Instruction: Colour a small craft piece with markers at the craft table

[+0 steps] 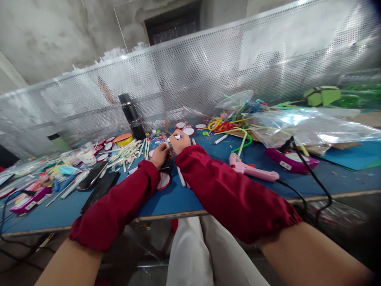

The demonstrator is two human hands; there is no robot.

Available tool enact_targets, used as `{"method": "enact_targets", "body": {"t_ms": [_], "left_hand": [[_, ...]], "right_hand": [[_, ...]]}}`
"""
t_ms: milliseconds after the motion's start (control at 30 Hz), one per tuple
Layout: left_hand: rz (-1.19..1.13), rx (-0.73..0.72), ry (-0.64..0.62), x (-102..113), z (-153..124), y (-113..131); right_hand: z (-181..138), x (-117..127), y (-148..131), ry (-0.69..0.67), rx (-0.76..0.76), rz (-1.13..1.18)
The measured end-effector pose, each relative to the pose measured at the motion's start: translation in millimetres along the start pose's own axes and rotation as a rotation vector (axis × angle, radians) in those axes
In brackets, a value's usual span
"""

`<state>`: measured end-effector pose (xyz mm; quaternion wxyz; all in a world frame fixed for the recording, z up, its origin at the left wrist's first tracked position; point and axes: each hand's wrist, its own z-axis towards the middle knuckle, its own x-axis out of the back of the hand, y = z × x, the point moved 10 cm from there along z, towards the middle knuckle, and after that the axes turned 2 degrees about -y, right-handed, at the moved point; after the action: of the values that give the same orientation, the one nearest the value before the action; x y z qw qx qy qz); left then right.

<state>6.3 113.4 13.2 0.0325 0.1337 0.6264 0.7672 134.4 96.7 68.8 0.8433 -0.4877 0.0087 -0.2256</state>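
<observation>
A white marker with a purple end is gripped in my right hand, its fingers closed around it above the blue table. Close beside it, my left hand is closed in a pinch; what it holds is too small and hidden to make out. The two hands nearly touch at the fingertips. A round white disc with a red rim lies below my left hand, partly covered by the sleeve. Under my right forearm a white pen-like stick shows in part. Another marker rests to the right.
A pink glue gun with a black cord and a purple power strip lie to the right. Wooden sticks, a black bottle and a phone stand or lie left. Clear plastic bags cover the back right.
</observation>
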Motion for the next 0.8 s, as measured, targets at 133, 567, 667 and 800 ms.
{"method": "enact_targets", "body": {"t_ms": [133, 567, 667, 800], "left_hand": [[-0.004, -0.007, -0.006, -0.8, 0.8, 0.0], [-0.010, 0.000, -0.004, -0.7, 0.8, -0.6], [-0.007, -0.002, -0.017, -1.7, 1.3, -0.8], [-0.010, -0.004, -0.019, -1.5, 1.3, -1.9]], "right_hand": [[0.0, 0.1, 1.7, 0.003, -0.018, -0.002], [-0.5, -2.7, -1.8, -0.025, 0.018, 0.039], [0.4, -1.0, -0.4, -0.007, 0.008, 0.004], [1.0, -1.4, 0.7, -0.005, 0.007, 0.022]]}}
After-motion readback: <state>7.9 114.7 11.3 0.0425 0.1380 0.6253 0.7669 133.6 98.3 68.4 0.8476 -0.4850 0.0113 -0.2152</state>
